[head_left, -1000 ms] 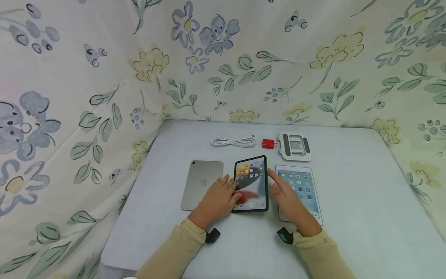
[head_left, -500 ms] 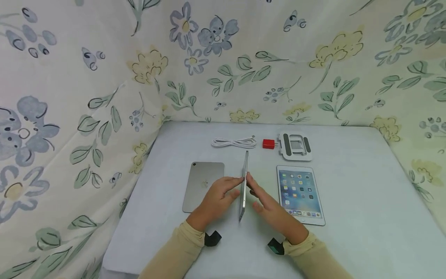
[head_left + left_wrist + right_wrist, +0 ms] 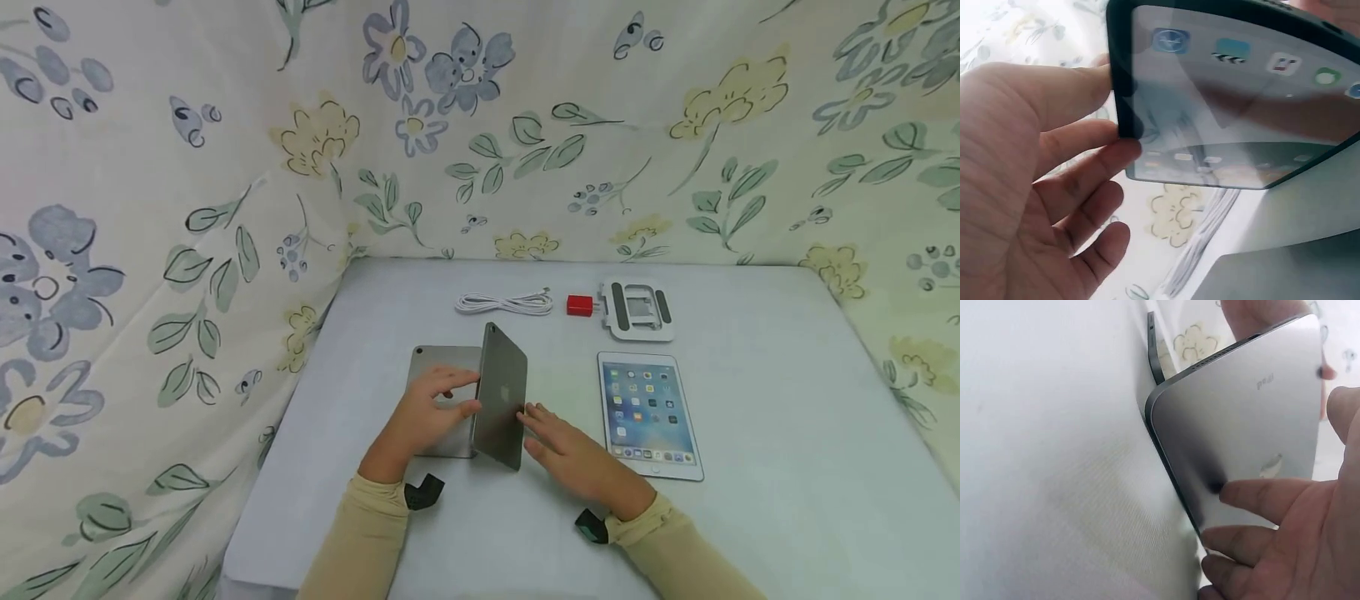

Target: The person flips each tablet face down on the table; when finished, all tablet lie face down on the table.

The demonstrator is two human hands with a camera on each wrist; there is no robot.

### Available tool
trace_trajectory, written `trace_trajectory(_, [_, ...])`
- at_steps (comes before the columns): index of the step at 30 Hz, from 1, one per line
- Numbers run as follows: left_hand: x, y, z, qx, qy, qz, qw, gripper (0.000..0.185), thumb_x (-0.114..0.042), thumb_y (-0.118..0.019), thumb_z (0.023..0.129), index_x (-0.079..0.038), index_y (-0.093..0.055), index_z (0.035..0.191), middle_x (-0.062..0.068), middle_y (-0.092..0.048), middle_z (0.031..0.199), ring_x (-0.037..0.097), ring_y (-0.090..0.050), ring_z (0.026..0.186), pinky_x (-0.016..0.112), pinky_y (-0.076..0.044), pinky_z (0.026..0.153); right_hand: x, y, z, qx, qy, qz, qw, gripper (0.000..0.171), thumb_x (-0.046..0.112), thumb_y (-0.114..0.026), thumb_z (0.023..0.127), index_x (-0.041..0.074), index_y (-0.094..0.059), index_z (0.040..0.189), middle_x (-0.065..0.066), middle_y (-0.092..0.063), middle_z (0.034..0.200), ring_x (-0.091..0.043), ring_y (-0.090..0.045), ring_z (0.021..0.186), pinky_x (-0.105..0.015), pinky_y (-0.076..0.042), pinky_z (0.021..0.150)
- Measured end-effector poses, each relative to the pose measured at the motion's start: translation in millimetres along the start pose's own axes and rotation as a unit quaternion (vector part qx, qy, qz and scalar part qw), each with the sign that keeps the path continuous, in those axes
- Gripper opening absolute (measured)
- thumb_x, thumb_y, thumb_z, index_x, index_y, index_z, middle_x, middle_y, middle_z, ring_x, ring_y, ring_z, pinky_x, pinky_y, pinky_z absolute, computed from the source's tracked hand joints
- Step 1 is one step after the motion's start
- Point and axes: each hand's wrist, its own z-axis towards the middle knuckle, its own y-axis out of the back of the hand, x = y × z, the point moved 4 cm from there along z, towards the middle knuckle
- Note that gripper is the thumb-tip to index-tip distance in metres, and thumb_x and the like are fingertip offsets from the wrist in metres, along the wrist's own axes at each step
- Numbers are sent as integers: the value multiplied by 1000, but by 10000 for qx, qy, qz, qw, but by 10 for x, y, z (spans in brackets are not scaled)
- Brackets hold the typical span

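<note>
1. One tablet (image 3: 504, 379) is slanting, centre frame.
2. My left hand (image 3: 420, 414) is pinching its edge; my right hand (image 3: 573, 457), fingers extended, is touching it.
3. I'm judging it stiff, fragile, best held by edges.

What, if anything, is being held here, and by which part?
The near-upright tablet: the left hand pinches its left edge. The right hand is at its back near the opposite edge, not gripping.
</note>
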Motion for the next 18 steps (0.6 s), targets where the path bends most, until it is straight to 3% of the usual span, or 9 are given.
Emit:
trace_trajectory(5, [84,68,-29,68,351,32,9994,45,-31,-81,81,-16,-71,122,-5,-66,117,13,-56,104,35,-50,75,-59,9,31,-72,32,-416,9991,59,49,-40,103,14,-38,151,-5,-29,157,-25,-17,146,-49,-14,116])
trace_trajectory(8, [148,31,-46,241,603,333,9973,45,-35,-80,81,-17,-71,121,-6,-66,115,13,-55,104,36,-50,78,-84,58,29,-302,11,-574,9979,59,46,-42,103,9,-40,149,-10,-31,155,-29,-20,145,-50,-14,116])
trace_trajectory(14, [267,-288,-52,948,845,1531,9800,46,-40,-75,85,-13,-70,123,-4,-67,114,15,-52,113,35,-47,93,-184,224,-8,-854,-425,-1013,9903,65,52,-37,102,3,-44,146,-18,-36,151,-33,-28,142,-50,-19,115])
trace_trajectory(18, [244,-545,-47,1392,931,1884,9677,52,-43,-71,88,-11,-65,128,1,-65,120,19,-50,120,36,-45,98,-176,335,-43,-1047,-923,-1083,9843,69,55,-41,100,0,-46,144,-21,-41,148,-38,-33,138,-54,-25,112])
